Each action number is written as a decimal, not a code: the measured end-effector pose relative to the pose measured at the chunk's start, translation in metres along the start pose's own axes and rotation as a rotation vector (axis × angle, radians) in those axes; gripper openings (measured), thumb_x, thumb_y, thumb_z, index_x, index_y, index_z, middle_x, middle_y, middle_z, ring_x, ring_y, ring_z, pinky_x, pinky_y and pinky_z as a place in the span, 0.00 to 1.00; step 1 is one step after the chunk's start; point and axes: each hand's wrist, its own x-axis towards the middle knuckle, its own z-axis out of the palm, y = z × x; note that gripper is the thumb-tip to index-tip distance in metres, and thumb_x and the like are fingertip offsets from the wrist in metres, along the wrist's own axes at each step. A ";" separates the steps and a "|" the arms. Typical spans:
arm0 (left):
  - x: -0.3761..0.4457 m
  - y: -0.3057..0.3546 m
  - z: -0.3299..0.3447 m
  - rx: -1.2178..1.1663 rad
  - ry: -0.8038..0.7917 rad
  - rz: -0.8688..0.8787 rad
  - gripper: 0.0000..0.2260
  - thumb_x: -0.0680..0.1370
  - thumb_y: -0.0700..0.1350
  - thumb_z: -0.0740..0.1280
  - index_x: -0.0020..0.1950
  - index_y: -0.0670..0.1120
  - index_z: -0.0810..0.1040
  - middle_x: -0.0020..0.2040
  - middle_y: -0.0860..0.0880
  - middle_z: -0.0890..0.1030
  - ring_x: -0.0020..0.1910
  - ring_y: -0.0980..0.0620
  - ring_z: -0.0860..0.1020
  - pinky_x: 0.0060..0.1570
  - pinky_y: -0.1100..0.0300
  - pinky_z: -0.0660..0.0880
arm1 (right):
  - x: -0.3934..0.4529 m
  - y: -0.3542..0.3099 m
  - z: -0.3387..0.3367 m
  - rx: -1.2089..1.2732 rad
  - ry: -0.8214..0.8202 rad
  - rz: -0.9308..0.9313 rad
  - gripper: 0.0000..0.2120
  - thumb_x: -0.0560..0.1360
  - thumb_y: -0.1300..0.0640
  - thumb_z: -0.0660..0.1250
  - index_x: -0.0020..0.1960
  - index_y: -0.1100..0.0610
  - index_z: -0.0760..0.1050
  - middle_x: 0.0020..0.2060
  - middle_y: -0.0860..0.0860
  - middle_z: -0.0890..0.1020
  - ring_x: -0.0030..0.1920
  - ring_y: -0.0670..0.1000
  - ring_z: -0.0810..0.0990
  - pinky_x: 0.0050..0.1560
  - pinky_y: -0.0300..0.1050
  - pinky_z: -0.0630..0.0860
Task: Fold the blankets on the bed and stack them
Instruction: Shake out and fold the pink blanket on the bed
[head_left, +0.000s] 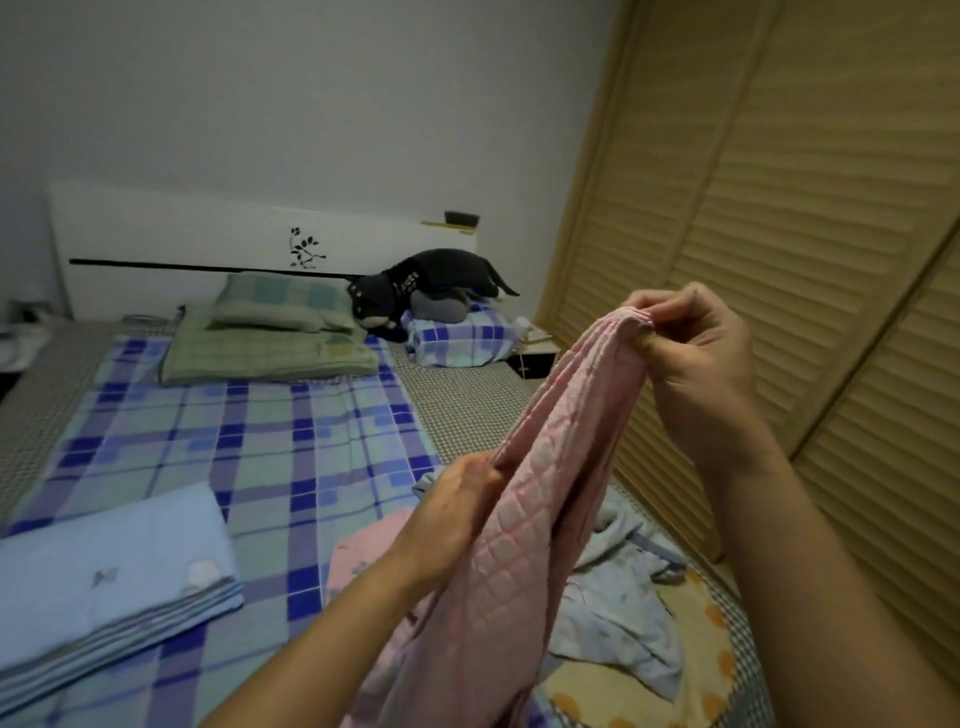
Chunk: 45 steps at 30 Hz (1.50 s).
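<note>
Far left, on the bed (270, 447), near its foot: a folded pale blue blanket (104, 571) lies flat on the blue-and-green plaid sheet, its layered edges showing along the near side. Behind it, toward the white headboard (208, 234), a green checked pillow (275, 301) sits on a folded green checked cover.

Centre, at the head of the bed: a dark plush animal (415, 286) lies slumped over a grey cushion, just beside a second pillow in blue plaid.

Centre foreground: the left hand (457, 514) comes up from below and grips the pink quilted blanket (524, 519) partway down its length. The fingers are curled round a gathered fold of cloth; fingertips are buried in the fabric and cannot be seen singly. The blanket hangs bunched in long vertical folds between the two hands, lifted off the bed, its lower end trailing out of view at the bottom edge. A flatter part of pink fabric lies on the sheet just behind the left forearm.

Right of centre, higher up: the right hand (701, 353) pinches the top edge of the pink blanket. Thumb and fingers are closed tight on the bunched hem, knuckles bent, no gap between them.

Below the right forearm: a crumpled pale blue printed blanket (623, 597) lies in a heap on the bed's near right corner, partly over a yellow patterned cloth (706, 649).

Far right: slatted wooden wardrobe doors (805, 208).
</note>
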 end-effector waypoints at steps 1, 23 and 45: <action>0.006 0.003 0.003 0.018 -0.002 -0.010 0.12 0.84 0.55 0.59 0.57 0.55 0.80 0.57 0.62 0.78 0.56 0.64 0.76 0.57 0.61 0.73 | 0.002 0.002 -0.006 0.045 -0.026 0.011 0.19 0.73 0.73 0.69 0.35 0.50 0.75 0.43 0.50 0.84 0.43 0.49 0.82 0.42 0.43 0.79; -0.015 0.107 0.002 0.456 0.192 -0.593 0.23 0.78 0.70 0.51 0.53 0.52 0.72 0.54 0.54 0.69 0.46 0.50 0.76 0.42 0.51 0.76 | -0.010 0.020 0.019 -0.490 -0.190 -0.070 0.16 0.69 0.69 0.72 0.36 0.49 0.75 0.36 0.45 0.81 0.39 0.45 0.80 0.39 0.38 0.77; -0.036 0.086 0.034 0.467 0.492 -0.591 0.11 0.79 0.54 0.63 0.50 0.47 0.76 0.53 0.52 0.75 0.35 0.54 0.73 0.32 0.61 0.68 | -0.040 0.002 0.013 -0.355 -0.101 0.093 0.09 0.72 0.65 0.74 0.40 0.53 0.78 0.38 0.48 0.82 0.40 0.46 0.82 0.42 0.48 0.83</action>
